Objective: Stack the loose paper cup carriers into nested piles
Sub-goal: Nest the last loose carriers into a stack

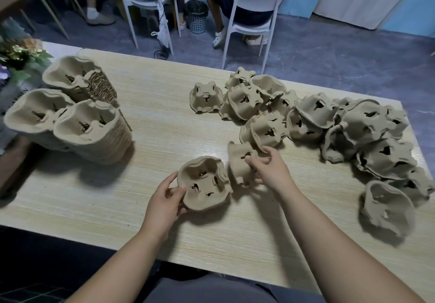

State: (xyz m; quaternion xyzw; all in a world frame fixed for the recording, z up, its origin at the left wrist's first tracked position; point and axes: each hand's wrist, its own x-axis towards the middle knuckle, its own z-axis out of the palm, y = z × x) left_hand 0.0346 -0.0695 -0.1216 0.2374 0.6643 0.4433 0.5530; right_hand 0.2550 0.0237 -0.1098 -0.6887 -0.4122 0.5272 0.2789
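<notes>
While L hand [164,199] grips rim of upturned carrier [203,182], R hand [270,173] pinches tipped carrier [237,159], loose heap [306,124] behind.

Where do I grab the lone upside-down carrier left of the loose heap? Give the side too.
Probably by the flared lower rim, from its open left: the lone carrier sits upside down on the table, and the loose heap crowds its right.

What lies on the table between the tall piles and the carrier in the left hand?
Nothing. In the head view, the table between the piles and the carrier that the left hand holds is bare.
</notes>
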